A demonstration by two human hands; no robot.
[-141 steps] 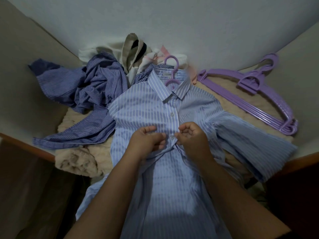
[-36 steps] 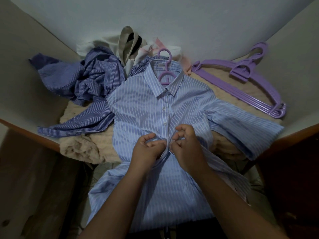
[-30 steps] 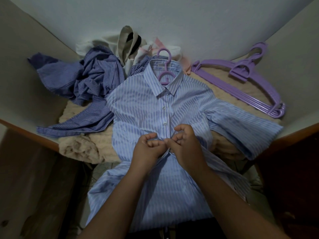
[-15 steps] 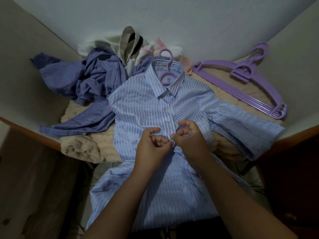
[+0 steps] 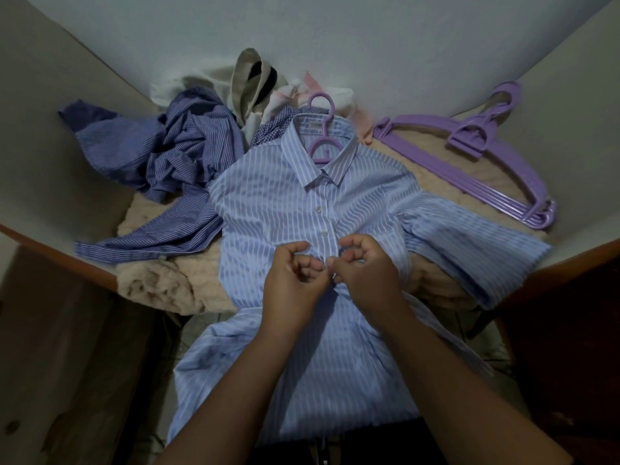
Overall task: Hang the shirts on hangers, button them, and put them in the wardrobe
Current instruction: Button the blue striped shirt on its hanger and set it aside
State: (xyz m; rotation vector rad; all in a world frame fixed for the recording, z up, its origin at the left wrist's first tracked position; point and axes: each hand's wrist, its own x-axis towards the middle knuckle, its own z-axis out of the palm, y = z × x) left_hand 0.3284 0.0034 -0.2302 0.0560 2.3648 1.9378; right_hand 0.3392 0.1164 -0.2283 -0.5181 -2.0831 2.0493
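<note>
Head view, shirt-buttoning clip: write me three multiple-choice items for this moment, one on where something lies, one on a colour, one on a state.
1. Where does the stack of spare hangers lie?
A. to the right of the light blue shirt
B. on the dark blue shirt
C. under the hands

2. What colour is the hanger inside the light blue shirt?
A. white
B. purple
C. black

3. What are the left hand and right hand doing?
A. lying flat on a sleeve
B. lifting a hanger
C. pinching the shirt's front placket

Answers: 1 A, the stack rests beyond the shirt's right sleeve. 2 B, its purple hook shows at the collar. 3 C, both sets of fingertips meet at the button line.
</note>
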